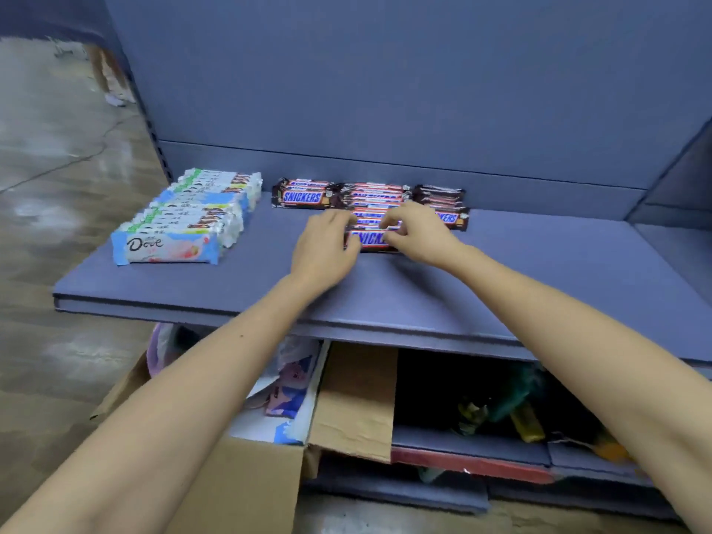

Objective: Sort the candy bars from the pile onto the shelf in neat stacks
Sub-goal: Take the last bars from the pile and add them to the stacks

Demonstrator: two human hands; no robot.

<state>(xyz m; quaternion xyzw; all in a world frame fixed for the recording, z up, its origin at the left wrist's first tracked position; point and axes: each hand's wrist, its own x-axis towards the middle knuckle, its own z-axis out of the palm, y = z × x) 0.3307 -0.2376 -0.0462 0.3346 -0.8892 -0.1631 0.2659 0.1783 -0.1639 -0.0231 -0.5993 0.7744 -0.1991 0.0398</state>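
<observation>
Brown Snickers bars (pixel 302 196) lie in a row along the back of the blue shelf (pixel 215 287), some stacked. In front of them sits a short stack of Snickers bars (pixel 371 238) with both hands on it. My left hand (pixel 323 248) grips its left end with curled fingers. My right hand (pixel 414 233) pinches its right end and top; the right half of the stack is hidden behind it. A row of pale blue and white Dove bars (pixel 169 244) stands at the shelf's left.
Below the shelf stands an open cardboard box (pixel 354 402) with wrapped packets (pixel 285 395) inside. A lower shelf (pixel 470 445) holds a few dark and yellow items (pixel 528 422). The shelf's back panel (pixel 385 90) rises behind the bars. Concrete floor lies to the left.
</observation>
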